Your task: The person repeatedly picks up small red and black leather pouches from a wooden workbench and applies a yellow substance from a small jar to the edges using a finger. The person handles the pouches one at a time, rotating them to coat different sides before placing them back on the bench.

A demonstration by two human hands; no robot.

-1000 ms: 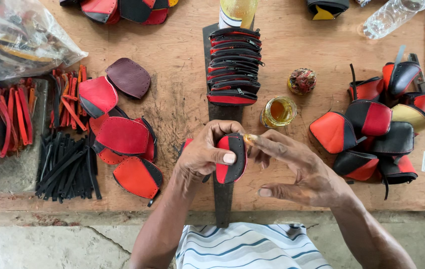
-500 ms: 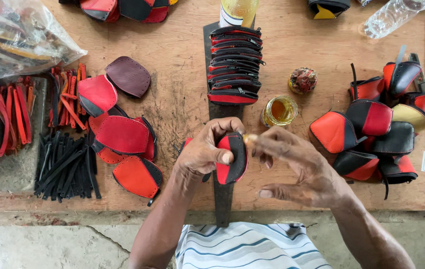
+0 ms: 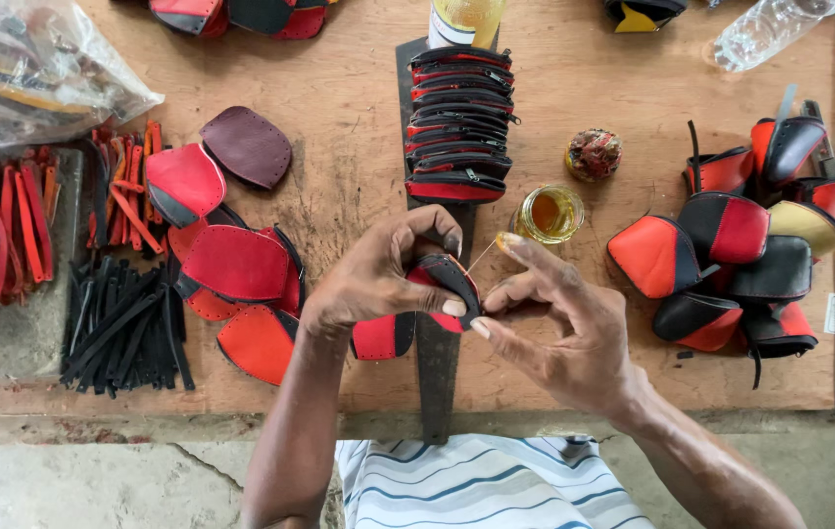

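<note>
My left hand (image 3: 378, 279) grips a small red and black leather piece (image 3: 417, 304) above the wooden workbench (image 3: 358, 118). My right hand (image 3: 559, 318) meets it at the piece's right edge, fingertips pinched there, with a thin thread (image 3: 482, 257) running up to the raised forefinger. Whether a needle is held I cannot tell. A dark metal strip (image 3: 437, 372) lies on the bench under both hands.
A row of zipped pouches (image 3: 458, 122) stands behind the hands. A small jar of yellow liquid (image 3: 548, 214) sits right of it. Finished red and black pouches (image 3: 740, 240) are heaped at right. Cut leather panels (image 3: 231, 264), black strips (image 3: 119, 323) and red strips (image 3: 1, 230) lie left.
The right hand's fingers have closed in on the piece's edge, and the left hand has turned the piece slightly. Everything on the bench stays put.
</note>
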